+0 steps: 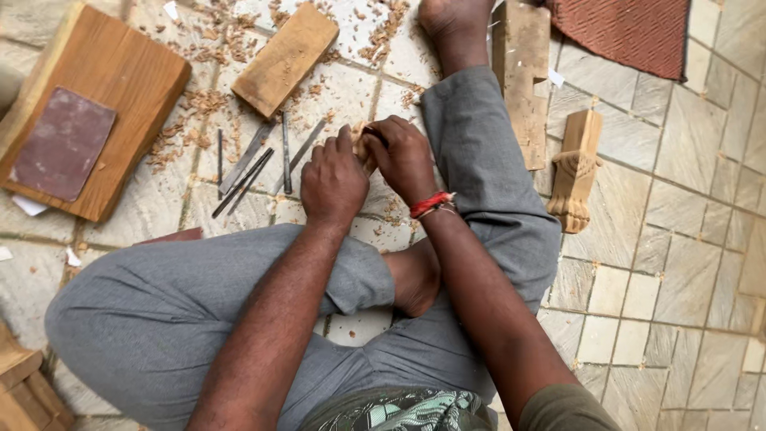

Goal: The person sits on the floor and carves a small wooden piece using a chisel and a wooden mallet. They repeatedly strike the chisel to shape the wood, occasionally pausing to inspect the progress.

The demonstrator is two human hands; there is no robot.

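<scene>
Stone-tiled floor (678, 263), pale slabs littered with wood shavings (207, 104); I am seated cross-legged on it, grey trousers filling the lower view. Both hands meet just ahead of my knee. Left hand (333, 182) is clenched round a small wood piece (361, 146), of which only a pale sliver shows between the fingers. Right hand (404, 156) closes from the other side, thumb and fingers pinched on a thin dark tool (375, 134) laid against that piece; a red thread band sits at the wrist.

Just left of the hands lie several slim metal chisels (251, 164), fanned out on the tile. Beyond them a wooden block (285, 57); far left, a thick board with a sheet of sandpaper (64, 144) on top. To the right, a carved wooden leg (576, 172) beside a plank (520, 76).

I judge this to be fine carving mid-cut. The next stroke calls for a steady left grip and short, controlled pressure from the right.
</scene>
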